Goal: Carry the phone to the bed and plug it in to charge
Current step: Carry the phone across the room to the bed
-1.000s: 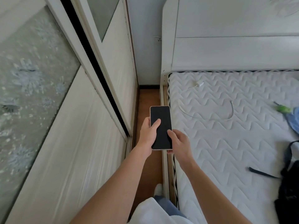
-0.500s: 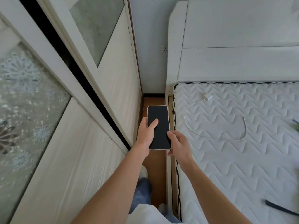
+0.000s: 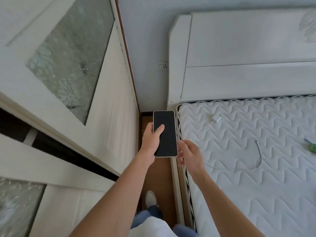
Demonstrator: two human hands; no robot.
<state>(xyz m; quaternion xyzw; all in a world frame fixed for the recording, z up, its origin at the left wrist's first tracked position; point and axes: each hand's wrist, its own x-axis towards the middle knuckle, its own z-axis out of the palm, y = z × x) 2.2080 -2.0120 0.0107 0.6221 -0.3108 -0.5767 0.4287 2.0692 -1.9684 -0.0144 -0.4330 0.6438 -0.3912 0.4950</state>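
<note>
A phone [image 3: 166, 137] with a dark screen and pale rim is held upright in my left hand [image 3: 151, 141], thumb resting on the glass. My right hand [image 3: 189, 154] hovers just right of the phone's lower corner, fingers apart, no longer gripping it. On the white quilted mattress [image 3: 256, 177] lies a white charger plug [image 3: 216, 118] with its thin white cable [image 3: 227, 165] looping across the bed; the free cable end [image 3: 257, 142] points toward the headboard.
A wall socket [image 3: 162, 65] sits beside the white headboard [image 3: 239, 53]. A wardrobe with frosted glass doors [image 3: 71, 65] lines the left. A narrow strip of wooden floor [image 3: 164, 177] runs between wardrobe and bed. A green object [image 3: 312, 147] lies at the mattress's right edge.
I have stepped forward along the gap toward the headboard. My right hand has come off the phone and shifted right over the mattress edge. The left hand keeps hold of the phone.
</note>
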